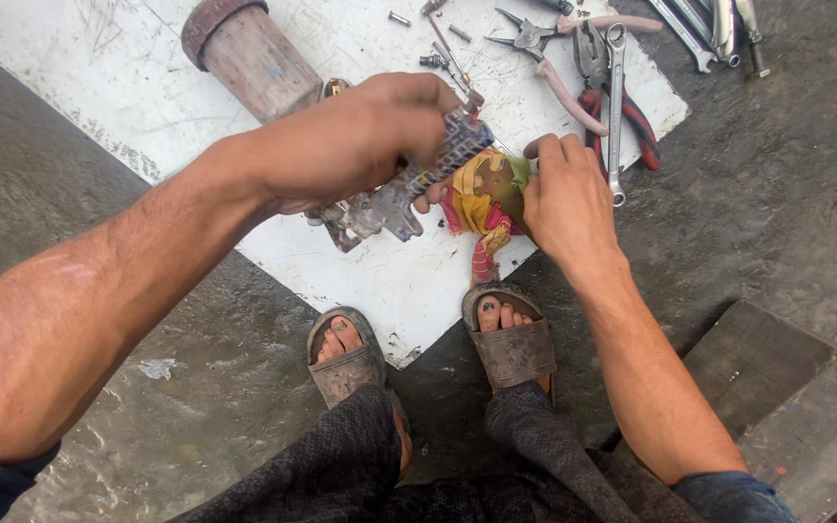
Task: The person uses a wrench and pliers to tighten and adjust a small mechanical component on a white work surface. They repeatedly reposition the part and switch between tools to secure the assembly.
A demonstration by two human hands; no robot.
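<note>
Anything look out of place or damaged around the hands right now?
Mostly wear. The rusty cylindrical metal canister lies tipped on the scratched white board. Small bolts lie scattered loose near the red-handled pliers. The grimy metal part under the left hand looks worn.

Rag (481,199) red-yellow-green patterned; pliers (622,107) red-black handles; board (380,281) white.

A rough repair workshop — work is done squatting on a stained grey concrete floor (196,387). A scratched white board (147,87) serves as bench, with red-handled pliers (622,107), steel spanners (709,29) and loose bolts (428,39) at one o'clock — a rusty metal cylinder (244,53) at eleven.
</note>
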